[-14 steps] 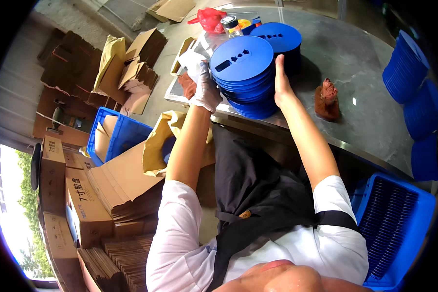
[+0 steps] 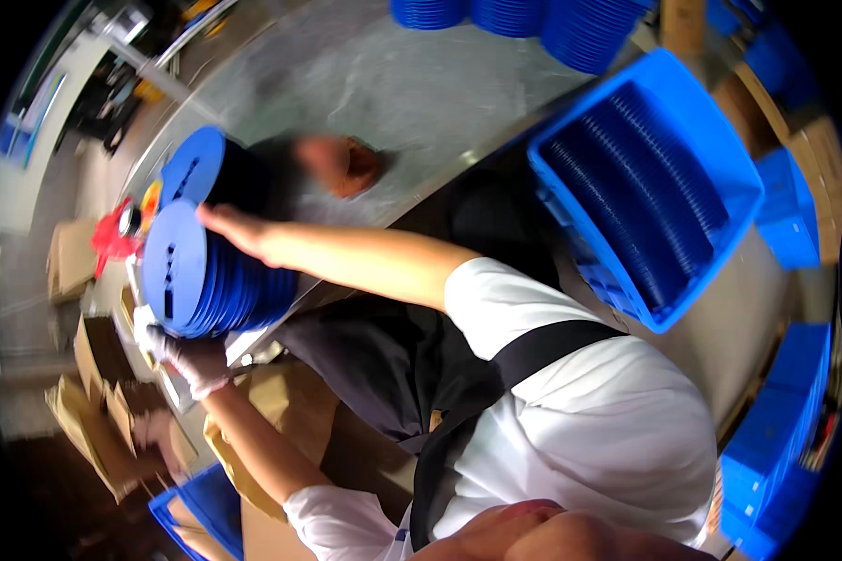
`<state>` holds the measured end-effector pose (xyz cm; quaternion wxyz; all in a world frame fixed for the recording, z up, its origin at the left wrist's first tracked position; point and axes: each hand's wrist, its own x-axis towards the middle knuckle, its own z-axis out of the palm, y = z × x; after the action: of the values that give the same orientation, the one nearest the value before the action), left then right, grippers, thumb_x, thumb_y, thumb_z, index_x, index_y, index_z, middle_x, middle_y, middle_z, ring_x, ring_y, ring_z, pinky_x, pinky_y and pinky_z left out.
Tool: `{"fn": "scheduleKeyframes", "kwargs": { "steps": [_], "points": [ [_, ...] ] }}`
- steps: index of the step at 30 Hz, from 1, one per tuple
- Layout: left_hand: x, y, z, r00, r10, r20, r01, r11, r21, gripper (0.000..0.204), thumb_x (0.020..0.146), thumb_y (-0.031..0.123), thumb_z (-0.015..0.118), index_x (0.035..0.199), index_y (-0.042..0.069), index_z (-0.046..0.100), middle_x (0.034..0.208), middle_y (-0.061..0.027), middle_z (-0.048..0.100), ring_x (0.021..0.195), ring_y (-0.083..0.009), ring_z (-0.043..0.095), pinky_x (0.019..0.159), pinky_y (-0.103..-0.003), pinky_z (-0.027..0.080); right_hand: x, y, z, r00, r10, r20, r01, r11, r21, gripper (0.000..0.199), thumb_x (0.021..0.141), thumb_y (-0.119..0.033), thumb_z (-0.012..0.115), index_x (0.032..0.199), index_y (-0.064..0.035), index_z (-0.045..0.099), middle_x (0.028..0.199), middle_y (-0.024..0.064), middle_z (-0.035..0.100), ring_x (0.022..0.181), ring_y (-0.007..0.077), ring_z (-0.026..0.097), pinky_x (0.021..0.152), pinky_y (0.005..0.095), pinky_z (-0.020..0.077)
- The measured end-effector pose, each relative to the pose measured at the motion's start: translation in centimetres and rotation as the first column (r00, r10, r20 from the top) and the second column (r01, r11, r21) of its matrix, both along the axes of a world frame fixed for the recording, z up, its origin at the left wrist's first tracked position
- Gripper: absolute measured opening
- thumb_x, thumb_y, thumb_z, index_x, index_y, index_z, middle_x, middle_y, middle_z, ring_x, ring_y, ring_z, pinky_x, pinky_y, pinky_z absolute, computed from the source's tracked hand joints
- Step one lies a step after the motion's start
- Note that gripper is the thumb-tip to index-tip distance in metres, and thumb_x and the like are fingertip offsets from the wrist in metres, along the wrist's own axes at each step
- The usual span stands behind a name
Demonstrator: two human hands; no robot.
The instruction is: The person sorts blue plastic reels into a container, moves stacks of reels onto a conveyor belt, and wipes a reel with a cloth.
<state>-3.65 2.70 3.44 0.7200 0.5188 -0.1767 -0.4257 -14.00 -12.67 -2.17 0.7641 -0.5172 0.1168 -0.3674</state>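
Note:
A tall stack of round blue plastic discs (image 2: 175, 266), its top disc pierced with small cut-outs, is held between my two hands at the table's edge. My left hand (image 2: 192, 363), in a pale glove with greyish fingers, is closed against the near side of the stack. Bare, my right hand (image 2: 241, 234) presses along the opposite side, fingers stretched at the upper rim. Just beyond it stands a second stack of blue discs (image 2: 195, 168). A brown lump (image 2: 357, 168), partly blurred, sits on the table farther right.
The grey table (image 2: 421, 103) has more blue disc stacks (image 2: 580, 33) at its far edge. On the right stands a blue crate (image 2: 720, 178) filled with rows of discs. A red plastic bag (image 2: 114, 234) lies left of the stacks; an open yellowish sack (image 2: 285, 411) and cardboard (image 2: 136, 425) are below.
My view has swung to the right, bringing the full crate and more blue bins into sight. Both hands remain on the same stack of discs.

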Motion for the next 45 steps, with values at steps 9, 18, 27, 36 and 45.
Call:
{"fn": "scheduleKeyframes", "kwargs": {
  "steps": [9,18,27,36,45],
  "points": [
    [0.9,-0.2,-2.2,0.999,0.035,0.038,-0.027,0.981,-0.19,0.077,0.079,0.058,0.052,0.139,0.012,0.037,0.144,-0.0102,0.036,0.13,-0.0336,0.035,0.106,-0.053,0.029,-1.7,2.2,0.7,0.994,-0.032,0.105,0.026,0.998,0.064,0.078,0.087,-0.065,0.042,0.133,-0.0028,0.04,0.137,0.0127,0.041,0.131,0.0216,0.032,0.11,0.0366,0.0193],
    [0.8,-0.5,-3.1,0.995,0.101,0.003,-0.096,0.954,-0.282,0.07,0.082,0.055,0.055,0.134,0.009,0.042,0.136,-0.0099,0.044,0.124,-0.03,0.043,0.104,-0.048,0.035,-1.6,2.0,0.5,0.957,-0.162,-0.242,0.18,0.982,0.054,0.085,0.084,-0.069,0.043,0.137,-0.0032,0.034,0.141,0.0183,0.035,0.133,0.0281,0.028,0.111,0.0411,0.0195],
    [0.4,0.3,-1.2,0.97,0.238,0.046,-0.22,0.944,-0.246,0.055,0.092,0.044,0.047,0.131,0.005,0.043,0.138,-0.0111,0.043,0.122,-0.0263,0.045,0.106,-0.042,0.033,-2.2,2.7,1.7,0.884,-0.264,-0.385,0.225,0.964,-0.144,0.097,0.08,-0.076,0.038,0.145,-0.0062,0.019,0.15,0.0212,0.014,0.141,0.0339,0.007,0.111,0.0542,0.0068],
    [2.1,-0.2,-2.8,0.921,0.344,0.181,-0.284,0.914,-0.29,0.052,0.091,0.038,0.047,0.131,0.004,0.045,0.132,-0.0152,0.048,0.118,-0.0303,0.05,0.101,-0.045,0.04,-1.3,5.0,3.9,0.833,-0.362,-0.419,0.187,0.896,-0.402,0.067,0.094,-0.055,0.031,0.141,-0.0087,0.022,0.15,0.0204,0.016,0.141,0.0368,0.001,0.108,0.0596,-0.0027],
    [-1.0,2.4,-1.9,0.688,0.485,0.541,-0.344,0.873,-0.345,0.041,0.091,0.022,0.05,0.121,-0.006,0.051,0.119,-0.0181,0.055,0.102,-0.0277,0.058,0.088,-0.04,0.051,-2.7,7.4,4.6,0.888,-0.383,-0.254,0.247,0.864,-0.438,0.061,0.097,-0.047,0.03,0.142,-0.0068,0.018,0.15,0.0234,0.013,0.141,0.0386,0.002,0.109,0.0557,0.0013]
  ]
}}
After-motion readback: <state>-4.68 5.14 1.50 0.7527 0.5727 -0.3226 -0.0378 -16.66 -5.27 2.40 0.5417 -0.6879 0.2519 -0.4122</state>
